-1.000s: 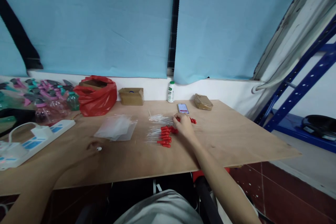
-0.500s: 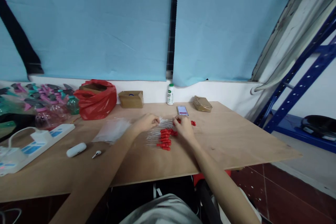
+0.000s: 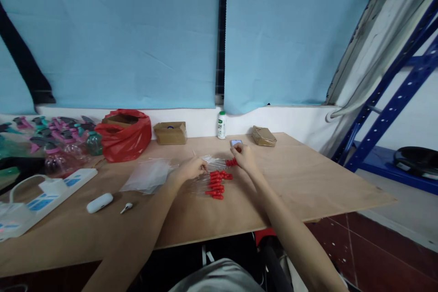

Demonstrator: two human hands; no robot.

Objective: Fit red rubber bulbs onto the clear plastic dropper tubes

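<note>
Several droppers with clear thin tubes and red bulbs [image 3: 216, 184] lie in a pile on the wooden table, bulbs mostly to the right. A further group of red bulbs [image 3: 231, 162] lies just behind, its tubes pointing left. My left hand [image 3: 194, 168] is closed at the left side of the tubes, fingertips pinched. A thin tip sticks up behind it; whether it belongs to something held is unclear. Just above the rear bulbs, my right hand [image 3: 244, 155] has thumb and fingers pinched together. What is between them, if anything, is too small to make out.
Clear plastic bags [image 3: 148, 177] lie left of my left hand. Behind are a red bag [image 3: 128, 139], an open carton [image 3: 170, 133], a white bottle [image 3: 221, 125], a phone [image 3: 235, 143] and a taped package [image 3: 263, 136]. A power strip [image 3: 70, 183], earbud case [image 3: 99, 203] and spray bottles [image 3: 56, 159] are leftward.
My right hand has lifted slightly off the rear bulbs, uncovering more of them and covering part of the phone. My left hand has shifted a little left and nearer. The view has tilted slightly.
</note>
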